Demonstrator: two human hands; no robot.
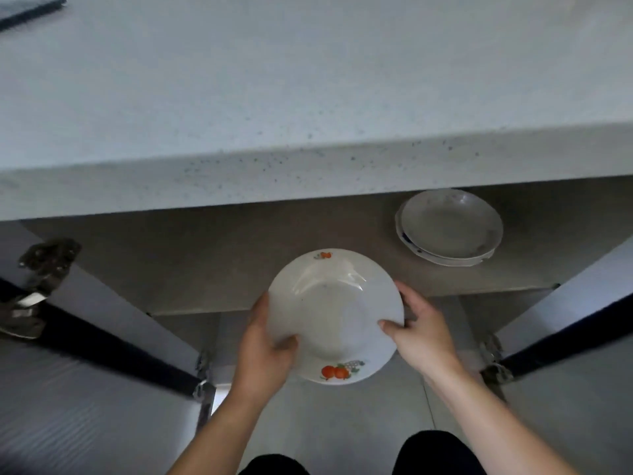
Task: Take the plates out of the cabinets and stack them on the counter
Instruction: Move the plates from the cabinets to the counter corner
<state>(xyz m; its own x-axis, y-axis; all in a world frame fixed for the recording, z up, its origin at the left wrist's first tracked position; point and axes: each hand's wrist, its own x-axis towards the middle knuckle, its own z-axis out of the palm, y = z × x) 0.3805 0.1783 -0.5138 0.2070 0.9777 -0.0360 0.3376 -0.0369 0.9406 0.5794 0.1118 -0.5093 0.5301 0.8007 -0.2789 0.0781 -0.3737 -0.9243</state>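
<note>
A white plate with orange fruit prints is held level in front of the open lower cabinet, below the counter's front edge. My left hand grips its left rim with the thumb on top. On the right rim sits my right hand, thumb over the edge. Inside the cabinet, on the shelf at the right, rests a small stack of white plates, the lower one with blue marks on its rim. The speckled grey counter fills the upper half of the view.
Both cabinet doors stand open: the left door and the right door, each with metal hinges. A dark thin object lies on the counter at the far left. Grey floor tiles and my dark shoes show below.
</note>
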